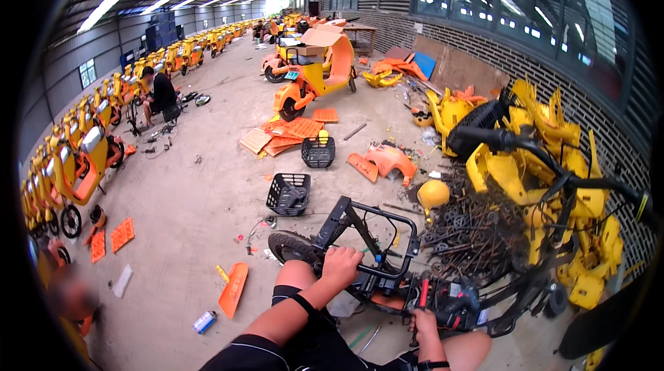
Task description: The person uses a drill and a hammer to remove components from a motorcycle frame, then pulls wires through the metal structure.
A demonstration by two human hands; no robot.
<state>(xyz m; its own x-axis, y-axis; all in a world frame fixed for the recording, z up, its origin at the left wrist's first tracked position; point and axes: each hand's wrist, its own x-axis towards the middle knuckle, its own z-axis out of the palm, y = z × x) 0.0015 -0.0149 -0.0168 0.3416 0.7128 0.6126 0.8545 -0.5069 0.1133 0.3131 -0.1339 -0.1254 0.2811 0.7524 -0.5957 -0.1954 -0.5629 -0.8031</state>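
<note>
Low in the frame's centre, the left hand (341, 264) is closed around a tube of the black scooter frame (377, 246), which lies on its side on the concrete floor (194, 212). The right hand (423, 322) grips a red-handled tool (422, 298) at the frame's underside. Judged stiff, heavy steel; best held by its bare tubes. Beyond stand black baskets (289, 194) and, right, a yellow panel pile (553, 163).

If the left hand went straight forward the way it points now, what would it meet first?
Probably the black tyre just beyond the left hand, which grips the black frame bar; depth is unclear.
</note>
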